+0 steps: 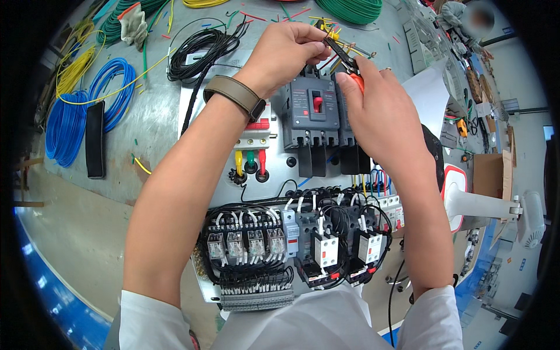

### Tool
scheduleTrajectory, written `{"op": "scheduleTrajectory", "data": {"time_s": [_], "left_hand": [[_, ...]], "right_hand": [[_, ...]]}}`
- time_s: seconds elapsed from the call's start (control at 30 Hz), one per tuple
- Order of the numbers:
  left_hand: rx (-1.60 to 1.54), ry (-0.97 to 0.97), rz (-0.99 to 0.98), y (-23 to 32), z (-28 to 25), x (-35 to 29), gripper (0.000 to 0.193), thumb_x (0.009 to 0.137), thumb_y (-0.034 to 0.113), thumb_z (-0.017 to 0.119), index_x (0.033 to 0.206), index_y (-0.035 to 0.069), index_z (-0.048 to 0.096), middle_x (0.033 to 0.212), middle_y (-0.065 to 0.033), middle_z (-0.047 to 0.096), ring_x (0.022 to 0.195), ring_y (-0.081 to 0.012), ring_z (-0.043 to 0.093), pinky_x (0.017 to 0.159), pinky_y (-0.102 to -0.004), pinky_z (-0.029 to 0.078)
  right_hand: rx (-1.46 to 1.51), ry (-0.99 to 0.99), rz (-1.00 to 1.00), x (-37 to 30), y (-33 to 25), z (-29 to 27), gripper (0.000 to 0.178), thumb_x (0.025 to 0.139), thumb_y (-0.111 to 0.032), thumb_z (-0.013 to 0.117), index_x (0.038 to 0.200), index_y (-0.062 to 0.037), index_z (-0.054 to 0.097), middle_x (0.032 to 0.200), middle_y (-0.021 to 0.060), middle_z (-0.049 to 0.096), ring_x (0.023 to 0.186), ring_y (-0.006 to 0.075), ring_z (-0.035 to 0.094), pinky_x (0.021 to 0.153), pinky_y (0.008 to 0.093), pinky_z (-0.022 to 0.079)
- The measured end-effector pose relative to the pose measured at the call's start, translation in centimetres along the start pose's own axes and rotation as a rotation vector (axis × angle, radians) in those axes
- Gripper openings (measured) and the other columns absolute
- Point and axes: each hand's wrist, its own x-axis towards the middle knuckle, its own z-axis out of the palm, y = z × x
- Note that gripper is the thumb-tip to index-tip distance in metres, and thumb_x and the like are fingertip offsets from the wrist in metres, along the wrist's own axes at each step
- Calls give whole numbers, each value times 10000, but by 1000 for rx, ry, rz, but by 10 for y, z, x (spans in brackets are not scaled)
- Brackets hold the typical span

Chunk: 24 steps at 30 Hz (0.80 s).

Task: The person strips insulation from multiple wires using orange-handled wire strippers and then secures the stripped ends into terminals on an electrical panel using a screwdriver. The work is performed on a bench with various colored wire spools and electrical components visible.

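Note:
My right hand [379, 96] is wrapped round a pair of pliers [343, 53] with dark jaws and orange grips. The jaws reach up and left to the fingertips of my left hand [297, 46]. Those fingers are pinched together; what lies between them is too small to make out. Just below both hands stands a dark grey moulded-case circuit breaker [312, 108] with a red toggle, on a metal mounting plate [224, 169]. A second breaker beside it is partly covered by my right hand. Under my left wrist sits a white breaker [254, 140] with yellow, green and red wires.
Nearer me on the plate are relays [236, 245], contactors [326, 251] and a terminal strip [256, 300]. Coils of black wire [204, 52], blue wire [67, 128] and green wire [350, 9] lie on the bench. A white glove [134, 26] rests far left. Someone [452, 17] is at far right.

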Motion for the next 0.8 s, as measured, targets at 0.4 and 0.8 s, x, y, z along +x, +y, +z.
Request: {"op": "scheduleTrajectory", "data": {"time_s": [0.4, 0.8], "left_hand": [[7, 4, 32, -4, 0, 4, 223, 1004, 29, 679, 1194, -75, 736, 1029, -130, 786, 938, -166, 759, 855, -290, 614], [-67, -3, 24, -4, -1, 2, 194, 995, 18, 698, 1167, -68, 719, 1042, -154, 784, 954, -187, 771, 857, -298, 631]], "right_hand": [[-53, 15, -11, 2, -6, 6, 470, 1098, -403, 494, 1164, 44, 625, 975, 320, 690, 898, 507, 711, 791, 581, 577], [371, -123, 107, 3, -7, 4, 496, 1117, -405, 463, 1139, 64, 624, 909, 325, 692, 893, 484, 701, 811, 553, 547]]}}
